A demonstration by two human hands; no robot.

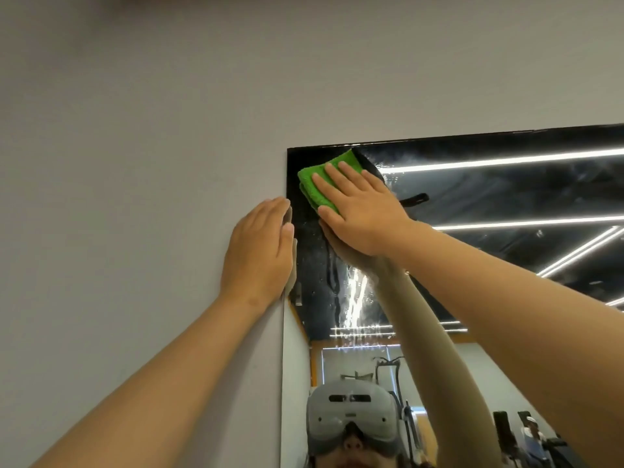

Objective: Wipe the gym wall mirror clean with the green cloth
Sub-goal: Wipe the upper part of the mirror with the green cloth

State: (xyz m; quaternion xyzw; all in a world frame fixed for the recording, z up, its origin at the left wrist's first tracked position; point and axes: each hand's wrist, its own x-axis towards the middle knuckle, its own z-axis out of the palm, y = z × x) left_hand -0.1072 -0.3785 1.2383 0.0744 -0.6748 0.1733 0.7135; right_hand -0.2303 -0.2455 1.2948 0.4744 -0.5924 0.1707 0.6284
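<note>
Head view | your right grip (358, 211) is pressing flat, fingers straight, on the green cloth (315, 184) | cloth is lying against the mirror (506, 197) in its top-left corner | your left grip (258, 251) is resting open-palmed on the wall (135, 130), touching the mirror's edge

Soft, even indoor light, bright strip-light glare (506, 160) streaking the mirror (489, 197), edges bowed, lower reflections perhaps slightly blurred.
</note>
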